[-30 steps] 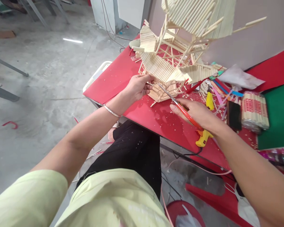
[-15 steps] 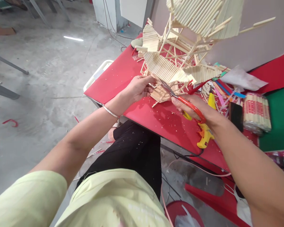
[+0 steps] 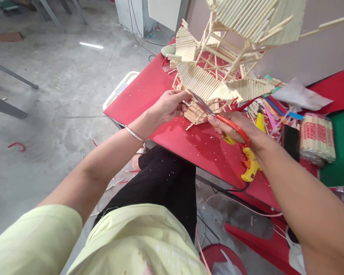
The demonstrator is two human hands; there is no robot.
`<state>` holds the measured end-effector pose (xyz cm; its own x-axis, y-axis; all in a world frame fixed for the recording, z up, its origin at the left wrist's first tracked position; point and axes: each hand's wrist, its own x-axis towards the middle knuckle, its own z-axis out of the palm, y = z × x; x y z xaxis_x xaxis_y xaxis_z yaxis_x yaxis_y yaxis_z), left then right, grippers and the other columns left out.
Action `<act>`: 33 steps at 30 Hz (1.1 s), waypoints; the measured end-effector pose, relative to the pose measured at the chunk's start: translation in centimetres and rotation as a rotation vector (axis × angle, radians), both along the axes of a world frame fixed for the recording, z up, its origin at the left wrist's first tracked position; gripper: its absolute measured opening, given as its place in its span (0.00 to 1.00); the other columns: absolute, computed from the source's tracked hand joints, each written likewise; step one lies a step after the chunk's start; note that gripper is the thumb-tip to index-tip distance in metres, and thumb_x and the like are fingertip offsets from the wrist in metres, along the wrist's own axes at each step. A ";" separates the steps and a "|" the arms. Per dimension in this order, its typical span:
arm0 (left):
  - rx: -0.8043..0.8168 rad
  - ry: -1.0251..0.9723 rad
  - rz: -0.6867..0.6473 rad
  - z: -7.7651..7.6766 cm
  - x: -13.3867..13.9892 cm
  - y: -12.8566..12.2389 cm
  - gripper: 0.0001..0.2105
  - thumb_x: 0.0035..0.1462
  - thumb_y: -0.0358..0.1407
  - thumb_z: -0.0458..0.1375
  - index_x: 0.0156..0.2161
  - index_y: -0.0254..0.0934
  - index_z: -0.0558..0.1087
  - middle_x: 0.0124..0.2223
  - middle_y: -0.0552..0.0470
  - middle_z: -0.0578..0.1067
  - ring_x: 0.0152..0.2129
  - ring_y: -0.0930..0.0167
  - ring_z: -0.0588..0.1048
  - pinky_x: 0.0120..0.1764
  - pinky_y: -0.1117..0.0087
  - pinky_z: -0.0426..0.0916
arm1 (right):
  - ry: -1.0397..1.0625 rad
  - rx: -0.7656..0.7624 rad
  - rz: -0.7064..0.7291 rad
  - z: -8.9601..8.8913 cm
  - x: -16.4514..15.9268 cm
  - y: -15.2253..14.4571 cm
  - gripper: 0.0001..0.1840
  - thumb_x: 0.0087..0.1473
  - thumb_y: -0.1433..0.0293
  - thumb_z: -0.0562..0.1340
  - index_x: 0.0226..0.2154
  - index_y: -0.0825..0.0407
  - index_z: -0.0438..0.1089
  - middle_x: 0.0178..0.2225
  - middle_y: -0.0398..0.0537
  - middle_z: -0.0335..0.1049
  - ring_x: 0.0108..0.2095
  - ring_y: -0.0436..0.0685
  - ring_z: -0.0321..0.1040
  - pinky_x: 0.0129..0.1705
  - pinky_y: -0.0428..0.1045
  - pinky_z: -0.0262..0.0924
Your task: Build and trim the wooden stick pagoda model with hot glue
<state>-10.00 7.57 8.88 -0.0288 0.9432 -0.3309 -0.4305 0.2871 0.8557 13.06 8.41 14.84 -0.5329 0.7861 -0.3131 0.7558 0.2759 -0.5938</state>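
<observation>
Above the red table (image 3: 140, 91), at the near side of the stick model (image 3: 202, 78), your left hand (image 3: 169, 106) pinches a thin pale piece (image 3: 187, 103), mostly hidden by your fingers. Your right hand (image 3: 236, 121) is closed around the orange-handled scissors (image 3: 228, 122), covering part of the handles; you can't make out how far the blades are parted. The model's top is cut off by the upper edge. Your right wrist overlaps the yellow glue gun (image 3: 250, 170), while a dark flat object (image 3: 291, 141) and a wrapped stick bundle (image 3: 317, 137) lie farther right. Your scissors slant from lower right to upper left, tips pointing towards your left fingertips.
</observation>
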 end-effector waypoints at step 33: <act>0.072 -0.059 -0.002 -0.9 0.0 0.3 0.10 0.58 0.35 0.70 0.34 0.36 0.72 0.22 0.59 0.73 0.13 0.83 0.69 0.19 0.82 0.63 | -0.029 0.279 0.044 -0.9 -0.4 1.2 0.39 0.52 0.31 0.60 0.18 0.48 0.58 0.20 0.41 0.58 0.27 0.53 0.61 0.33 0.49 0.53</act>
